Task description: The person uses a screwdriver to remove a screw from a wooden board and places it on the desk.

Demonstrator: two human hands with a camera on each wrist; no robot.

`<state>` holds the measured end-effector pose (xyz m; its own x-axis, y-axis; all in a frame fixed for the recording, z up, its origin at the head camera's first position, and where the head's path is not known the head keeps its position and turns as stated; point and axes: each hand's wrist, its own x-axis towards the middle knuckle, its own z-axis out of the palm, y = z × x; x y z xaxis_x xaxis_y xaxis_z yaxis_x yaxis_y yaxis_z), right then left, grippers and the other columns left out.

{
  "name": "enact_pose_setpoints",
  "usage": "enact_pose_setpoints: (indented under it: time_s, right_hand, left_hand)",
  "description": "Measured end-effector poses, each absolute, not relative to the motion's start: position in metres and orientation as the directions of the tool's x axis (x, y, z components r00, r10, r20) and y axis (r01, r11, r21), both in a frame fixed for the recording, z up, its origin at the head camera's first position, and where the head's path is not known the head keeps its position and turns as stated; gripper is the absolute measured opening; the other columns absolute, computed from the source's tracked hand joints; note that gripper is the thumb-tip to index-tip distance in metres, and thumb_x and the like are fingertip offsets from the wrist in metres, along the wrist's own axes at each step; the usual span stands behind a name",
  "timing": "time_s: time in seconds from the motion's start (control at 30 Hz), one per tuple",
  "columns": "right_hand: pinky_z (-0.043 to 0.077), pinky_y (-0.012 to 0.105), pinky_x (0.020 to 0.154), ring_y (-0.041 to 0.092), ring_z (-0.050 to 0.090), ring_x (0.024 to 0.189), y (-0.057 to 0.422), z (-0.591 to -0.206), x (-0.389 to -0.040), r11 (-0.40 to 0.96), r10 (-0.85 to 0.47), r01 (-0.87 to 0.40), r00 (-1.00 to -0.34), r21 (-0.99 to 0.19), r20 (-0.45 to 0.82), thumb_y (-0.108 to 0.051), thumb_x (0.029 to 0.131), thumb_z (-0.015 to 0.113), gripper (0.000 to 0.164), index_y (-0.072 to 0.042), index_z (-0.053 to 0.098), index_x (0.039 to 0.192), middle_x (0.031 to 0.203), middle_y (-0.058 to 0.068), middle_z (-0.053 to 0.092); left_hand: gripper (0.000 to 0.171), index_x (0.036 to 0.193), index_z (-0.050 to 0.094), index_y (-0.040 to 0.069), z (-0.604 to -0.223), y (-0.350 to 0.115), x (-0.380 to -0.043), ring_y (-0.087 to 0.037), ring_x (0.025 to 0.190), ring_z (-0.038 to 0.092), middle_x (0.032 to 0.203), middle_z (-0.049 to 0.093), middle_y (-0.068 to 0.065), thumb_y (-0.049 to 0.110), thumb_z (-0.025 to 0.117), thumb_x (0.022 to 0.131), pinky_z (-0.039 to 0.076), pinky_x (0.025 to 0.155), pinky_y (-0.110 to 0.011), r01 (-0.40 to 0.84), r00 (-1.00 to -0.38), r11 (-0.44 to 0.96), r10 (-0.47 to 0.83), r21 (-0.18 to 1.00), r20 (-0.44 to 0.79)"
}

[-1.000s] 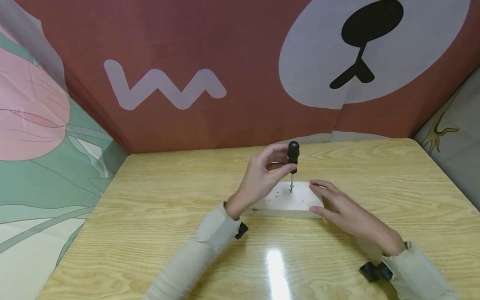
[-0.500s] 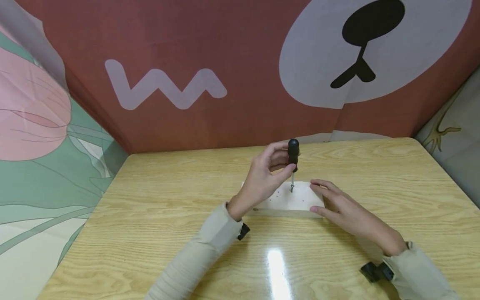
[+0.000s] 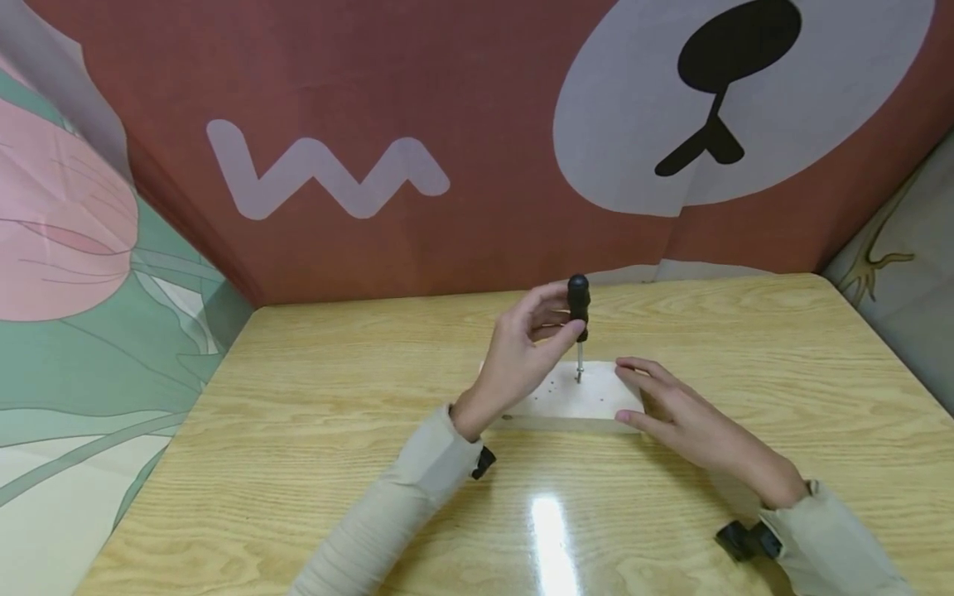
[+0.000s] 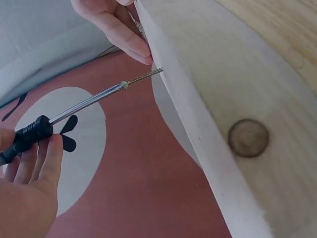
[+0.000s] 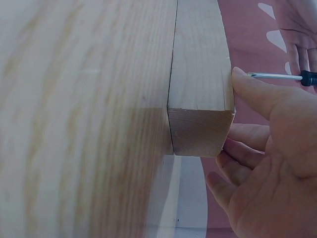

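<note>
My left hand [image 3: 513,346] pinches the black handle of a screwdriver [image 3: 578,300] between thumb and fingers. The shaft points down at a pale wooden block [image 3: 555,406] lying on the table. In the left wrist view a threaded screw [image 4: 143,77] stands between the screwdriver's tip and the block's face, its point at the wood and most of its thread exposed. My right hand [image 3: 689,426] grips the block's right end, thumb at the near edge and fingers at the far edge. Several small dark holes dot the block's top, left of the screw.
The wood-grain table [image 3: 335,463] spreads around the block. A reddish-brown cloth backdrop [image 3: 417,257] with a cartoon face rises right behind the table's far edge. A black wrist camera [image 3: 748,540] sits by the right sleeve.
The screwdriver's handle shifts slightly, ending a little to the left, with the left hand moving along. The block and the right hand stay in place.
</note>
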<state>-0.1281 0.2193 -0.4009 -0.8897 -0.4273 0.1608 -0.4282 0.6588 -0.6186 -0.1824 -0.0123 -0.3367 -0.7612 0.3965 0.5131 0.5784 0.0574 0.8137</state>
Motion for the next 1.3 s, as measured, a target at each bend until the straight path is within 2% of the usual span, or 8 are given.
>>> enact_pose_setpoints:
  time_s: [0.13, 0.33, 0.5, 0.93, 1.1, 1.3]
  right_hand:
    - [0.038, 0.066, 0.106, 0.045, 0.039, 0.138, 0.2191, -0.4008, -0.1275, 0.663, -0.425, -0.421, -0.892, -0.619, 0.152, -0.03, 0.098, 0.063, 0.061, 0.005, 0.044, 0.145, 0.151, 0.022, 0.04]
    - [0.039, 0.067, 0.106, 0.046, 0.039, 0.138, 0.2192, -0.4006, -0.1269, 0.666, -0.426, -0.414, -0.894, -0.62, 0.14, -0.03, 0.099, 0.062, 0.062, 0.006, 0.044, 0.145, 0.151, 0.023, 0.039]
    - [0.039, 0.067, 0.106, 0.046, 0.039, 0.138, 0.219, -0.4008, -0.1268, 0.662, -0.427, -0.418, -0.892, -0.622, 0.144, -0.03, 0.098, 0.063, 0.062, 0.005, 0.044, 0.145, 0.152, 0.022, 0.039]
    - [0.038, 0.067, 0.106, 0.046, 0.039, 0.138, 0.2191, -0.3996, -0.1268, 0.664, -0.424, -0.407, -0.896, -0.627, 0.133, -0.03, 0.099, 0.062, 0.062, 0.006, 0.043, 0.145, 0.151, 0.023, 0.039]
    - [0.038, 0.067, 0.106, 0.047, 0.038, 0.138, 0.2188, -0.3985, -0.1268, 0.676, -0.418, -0.391, -0.902, -0.625, 0.112, -0.033, 0.099, 0.061, 0.063, 0.005, 0.042, 0.146, 0.153, 0.024, 0.037]
    - [0.038, 0.068, 0.105, 0.047, 0.038, 0.138, 0.2189, -0.3983, -0.1273, 0.68, -0.418, -0.392, -0.902, -0.62, 0.111, -0.033, 0.099, 0.062, 0.063, 0.004, 0.042, 0.146, 0.152, 0.024, 0.037]
  left_hand:
    - [0.041, 0.135, 0.055, 0.001, -0.3363, -0.0125, -0.1817, -0.029, 0.103, 0.07, 0.115, 0.068, -0.021, 0.0, 0.062, 0.095, 0.058, 0.091, -0.026, 0.597, -0.745, 0.063, 0.412, 0.799, 0.524]
    - [0.041, 0.131, 0.056, 0.003, -0.3362, -0.0122, -0.1816, -0.026, 0.098, 0.07, 0.108, 0.068, -0.017, 0.004, 0.068, 0.093, 0.057, 0.091, -0.022, 0.622, -0.735, 0.084, 0.407, 0.779, 0.543]
    - [0.039, 0.128, 0.058, 0.003, -0.3378, -0.0115, -0.1822, -0.025, 0.097, 0.069, 0.107, 0.068, -0.017, 0.005, 0.071, 0.091, 0.058, 0.089, -0.022, 0.622, -0.738, 0.085, 0.395, 0.778, 0.547]
    - [0.041, 0.133, 0.052, -0.001, -0.3381, -0.0116, -0.1826, -0.03, 0.104, 0.07, 0.118, 0.069, -0.023, -0.006, 0.061, 0.093, 0.058, 0.091, -0.025, 0.627, -0.71, 0.029, 0.432, 0.779, 0.555]
    - [0.041, 0.132, 0.053, -0.001, -0.3382, -0.0129, -0.1826, -0.029, 0.103, 0.071, 0.115, 0.07, -0.022, -0.003, 0.065, 0.093, 0.058, 0.091, -0.023, 0.63, -0.712, 0.042, 0.432, 0.776, 0.554]
    - [0.043, 0.131, 0.054, 0.0, -0.3379, -0.0124, -0.1826, -0.028, 0.1, 0.071, 0.112, 0.069, -0.02, 0.001, 0.069, 0.091, 0.059, 0.089, -0.028, 0.635, -0.709, 0.03, 0.418, 0.772, 0.567]
